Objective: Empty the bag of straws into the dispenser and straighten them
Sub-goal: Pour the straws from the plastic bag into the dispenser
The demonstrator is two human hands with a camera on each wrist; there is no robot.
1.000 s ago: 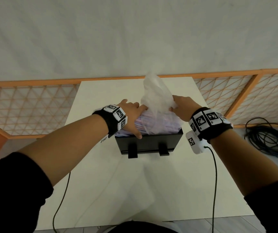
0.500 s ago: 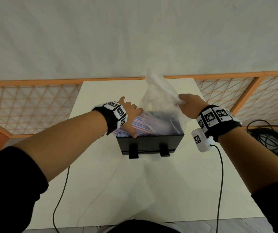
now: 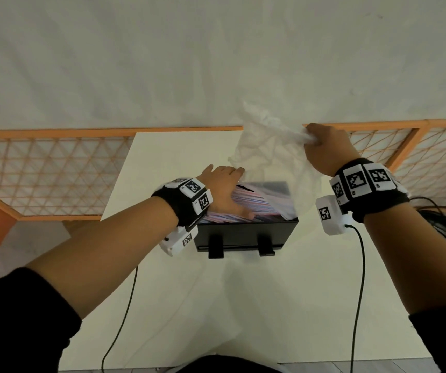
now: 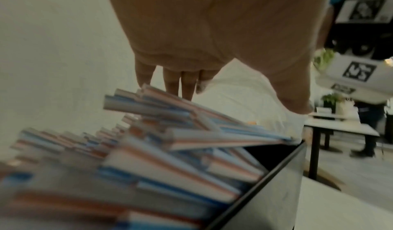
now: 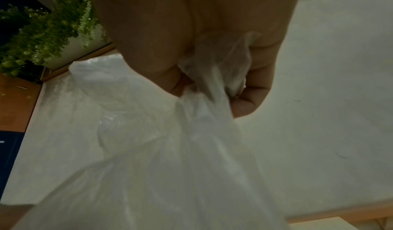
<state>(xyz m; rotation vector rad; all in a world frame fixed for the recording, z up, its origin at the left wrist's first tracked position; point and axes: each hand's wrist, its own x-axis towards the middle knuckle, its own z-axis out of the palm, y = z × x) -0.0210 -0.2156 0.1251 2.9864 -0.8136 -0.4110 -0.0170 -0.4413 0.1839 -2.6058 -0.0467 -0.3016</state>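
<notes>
While right hand (image 3: 324,149) lifts bag (image 3: 270,154), left hand (image 3: 224,189) flat on straws (image 3: 256,203)

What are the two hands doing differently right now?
The left hand lies low with fingers straight, pressing on the striped straws in the black dispenser; the right hand is raised higher, fingers curled, gripping the clear plastic bag. The left touches straws; the right touches only the bag. Both wear black wristbands with printed markers.
</notes>
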